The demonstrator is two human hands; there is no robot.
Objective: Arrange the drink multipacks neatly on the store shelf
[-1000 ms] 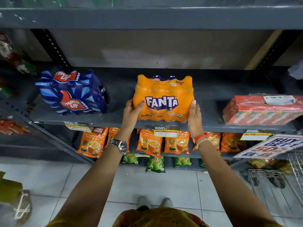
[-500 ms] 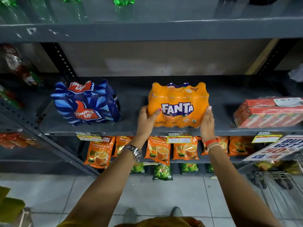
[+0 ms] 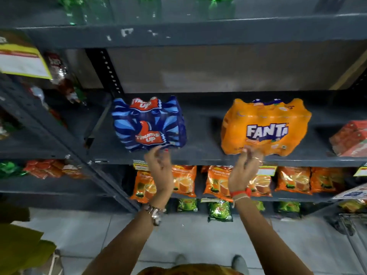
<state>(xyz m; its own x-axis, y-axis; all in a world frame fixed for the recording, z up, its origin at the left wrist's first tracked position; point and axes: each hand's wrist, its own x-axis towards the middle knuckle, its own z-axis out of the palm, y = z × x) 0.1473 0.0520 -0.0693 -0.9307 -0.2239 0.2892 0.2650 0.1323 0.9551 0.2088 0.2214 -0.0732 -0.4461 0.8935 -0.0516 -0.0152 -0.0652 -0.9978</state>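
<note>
- Both hands have let go of the orange pack (image 3: pixel 265 127); it now stands alone on the shelf (image 3: pixel 202 155), so it looks placed.
- The left hand (image 3: pixel 159 169), loosely open, reaches the blue pack (image 3: pixel 149 124), left of the orange pack.
- The right hand (image 3: pixel 245 169) is open, empty.
- Count: one orange, one blue, one red pack (image 3: pixel 351 139).
</note>
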